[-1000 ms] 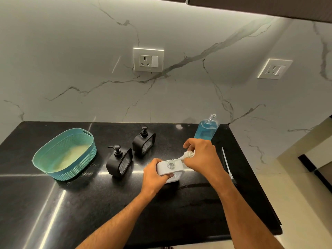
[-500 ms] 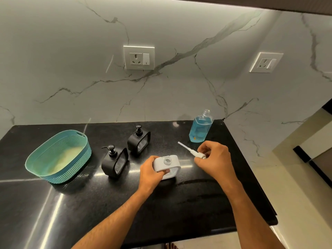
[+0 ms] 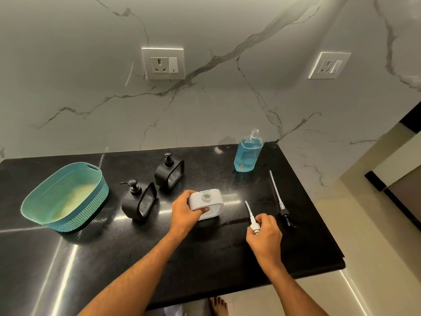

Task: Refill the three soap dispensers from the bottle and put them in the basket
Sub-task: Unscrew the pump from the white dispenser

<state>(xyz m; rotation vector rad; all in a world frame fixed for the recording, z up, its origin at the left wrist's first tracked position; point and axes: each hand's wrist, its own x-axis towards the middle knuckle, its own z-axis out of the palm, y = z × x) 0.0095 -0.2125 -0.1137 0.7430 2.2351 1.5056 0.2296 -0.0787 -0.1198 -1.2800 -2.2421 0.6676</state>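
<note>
**Pump out, white dispenser ready to fill**

My left hand [image 3: 185,209] grips the white dispenser [image 3: 206,204], its neck now open. My right hand [image 3: 264,233] pinches the pump [image 3: 251,218] just pulled out, right of it. The bottle [image 3: 247,155] stands behind, the basket [image 3: 63,195] far left.

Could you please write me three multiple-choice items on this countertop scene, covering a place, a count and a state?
1. Where does the blue soap bottle stand?
A. inside the basket
B. at the back right of the counter
C. on the floor

2. How many black dispensers are there?
A. one
B. two
C. four

3. The white dispenser is:
A. open, its pump out
B. capped
C. lying in the basket

Answers: B, it stands by the wall. B, two stand beside the teal basket. A, the right hand holds the white pump; the left hand steadies the body.
</note>
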